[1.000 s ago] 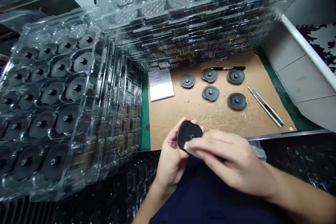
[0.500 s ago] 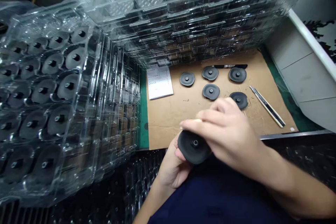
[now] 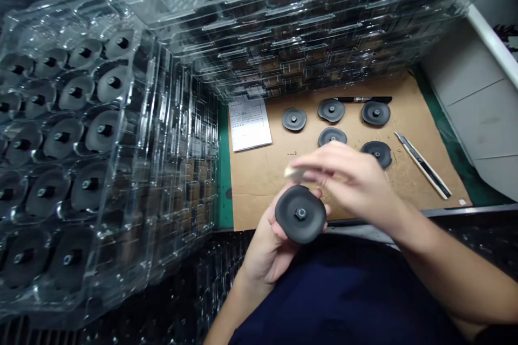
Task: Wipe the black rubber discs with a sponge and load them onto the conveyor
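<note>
My left hand [image 3: 269, 242] cradles a round black rubber disc [image 3: 300, 214] on its fingers, with a small hex-shaped stud at the disc's centre facing me. My right hand [image 3: 348, 183] is blurred and hovers just above the disc, apart from it. Its fingers are drawn together around a small pale spot [image 3: 293, 173], too blurred to identify. Nearest to that hand, several similar black discs [image 3: 332, 137] lie on a brown cardboard sheet [image 3: 254, 194].
Stacked clear plastic trays [image 3: 105, 129] holding black discs fill the left side, and more stacked trays [image 3: 283, 27] rise behind the cardboard. On the cardboard lie a printed paper form [image 3: 250, 124], a black marker [image 3: 364, 99] and a utility knife [image 3: 423, 172].
My right hand has lifted off the disc and moved up and away from it. The disc's stud now faces me more squarely. The view has shifted slightly.
</note>
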The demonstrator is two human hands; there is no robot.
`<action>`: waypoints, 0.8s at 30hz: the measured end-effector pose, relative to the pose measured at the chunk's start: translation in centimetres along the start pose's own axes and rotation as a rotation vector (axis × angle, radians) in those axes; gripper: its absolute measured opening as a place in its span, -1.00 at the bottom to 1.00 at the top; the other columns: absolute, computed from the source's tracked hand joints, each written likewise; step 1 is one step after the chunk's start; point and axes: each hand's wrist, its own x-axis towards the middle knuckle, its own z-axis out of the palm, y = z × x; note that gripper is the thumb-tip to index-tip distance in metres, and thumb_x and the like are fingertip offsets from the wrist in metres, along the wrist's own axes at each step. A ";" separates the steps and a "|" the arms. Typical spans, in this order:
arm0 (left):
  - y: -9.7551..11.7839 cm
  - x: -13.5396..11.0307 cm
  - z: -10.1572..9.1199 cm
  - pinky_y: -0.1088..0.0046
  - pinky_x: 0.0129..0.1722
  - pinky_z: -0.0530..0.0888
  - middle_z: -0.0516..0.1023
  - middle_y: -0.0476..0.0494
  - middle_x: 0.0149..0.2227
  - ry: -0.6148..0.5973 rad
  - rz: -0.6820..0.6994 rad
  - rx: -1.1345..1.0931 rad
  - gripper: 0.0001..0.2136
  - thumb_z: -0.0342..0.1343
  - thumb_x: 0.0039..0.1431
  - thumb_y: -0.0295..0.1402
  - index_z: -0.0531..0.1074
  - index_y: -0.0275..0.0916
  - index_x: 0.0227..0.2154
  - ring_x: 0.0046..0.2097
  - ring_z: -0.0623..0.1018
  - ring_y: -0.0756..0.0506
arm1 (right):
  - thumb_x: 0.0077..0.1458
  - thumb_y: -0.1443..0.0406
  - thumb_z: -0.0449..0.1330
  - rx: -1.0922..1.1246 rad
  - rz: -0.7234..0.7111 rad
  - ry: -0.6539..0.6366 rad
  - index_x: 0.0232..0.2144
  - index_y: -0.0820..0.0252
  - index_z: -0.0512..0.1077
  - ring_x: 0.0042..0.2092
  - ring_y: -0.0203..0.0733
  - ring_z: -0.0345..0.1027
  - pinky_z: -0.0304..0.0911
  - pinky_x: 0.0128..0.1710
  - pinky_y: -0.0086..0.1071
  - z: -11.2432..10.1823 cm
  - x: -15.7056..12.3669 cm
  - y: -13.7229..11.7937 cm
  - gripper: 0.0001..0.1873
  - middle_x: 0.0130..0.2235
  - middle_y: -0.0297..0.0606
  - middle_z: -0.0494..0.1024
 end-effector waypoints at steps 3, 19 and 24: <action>0.6 0.0 -0.5 0.28 -0.15 0.52 0.48 -0.11 0.01 -0.106 0.002 -0.091 -0.40 0.30 -0.14 -0.19 0.28 0.08 0.03 -0.04 0.53 -0.24 | 0.18 0.31 0.05 -0.059 0.335 -0.034 -0.15 0.11 0.46 -0.29 -0.26 0.36 0.23 -0.34 -0.41 1.2 -1.7 3.3 -0.76 -0.26 -0.27 0.52; 0.0 0.4 -0.7 0.33 0.00 0.43 0.48 -0.13 0.00 -0.037 0.110 -0.076 -0.42 0.31 -0.13 -0.21 0.34 -0.07 0.02 0.04 0.46 -0.20 | 0.17 0.38 0.07 0.026 0.210 0.180 -0.05 0.17 0.40 -0.21 -0.27 0.35 0.29 -0.23 -0.41 1.6 -2.2 -2.2 -0.71 -0.15 -0.23 0.47; -0.5 0.2 -1.0 0.39 0.05 0.38 0.48 -0.07 0.01 0.091 0.188 -0.028 -0.50 0.32 -0.11 -0.36 0.39 -0.05 -0.03 0.06 0.44 -0.16 | 0.15 0.45 0.05 0.118 0.043 -0.115 -0.14 0.23 0.44 -0.23 -0.29 0.36 0.30 -0.19 -0.43 2.3 -1.1 -5.0 -0.74 -0.26 -0.26 0.50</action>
